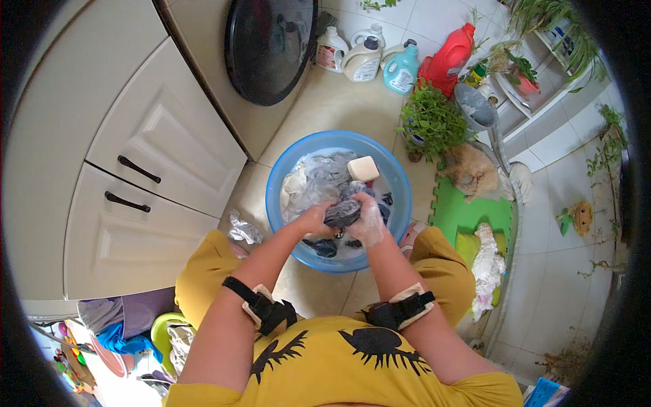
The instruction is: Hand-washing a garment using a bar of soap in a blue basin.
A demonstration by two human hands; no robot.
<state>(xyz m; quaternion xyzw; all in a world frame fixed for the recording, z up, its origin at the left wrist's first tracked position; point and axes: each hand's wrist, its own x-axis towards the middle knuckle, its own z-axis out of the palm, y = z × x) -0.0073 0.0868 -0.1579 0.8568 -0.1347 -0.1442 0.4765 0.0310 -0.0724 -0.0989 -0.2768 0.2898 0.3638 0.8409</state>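
A round blue plastic basin [274, 206] stands on the tiled floor between my knees. Above its soapy contents, my left hand [316, 219] and my right hand [367, 222] both grip a bunched, wet dark grey cloth [344, 212]. Suds coat the back of my right hand. Beyond the hands, a cream bar of soap [363, 169] rests on the wet laundry. Grey fabric [325, 170] and a white cloth [295, 185] lie on the basin's left side. A dark cloth item [322, 248] sits in the water near the front rim.
Several detergent bottles [362, 61] line the back wall beside a front-loading washer's dark door [269, 48]. A leafy potted plant [432, 114] stands close to the basin's right. Cabinet doors [163, 129] flank the left. A green foam mat [450, 211] lies at right; crumpled foil-like wrapping [245, 227] at left.
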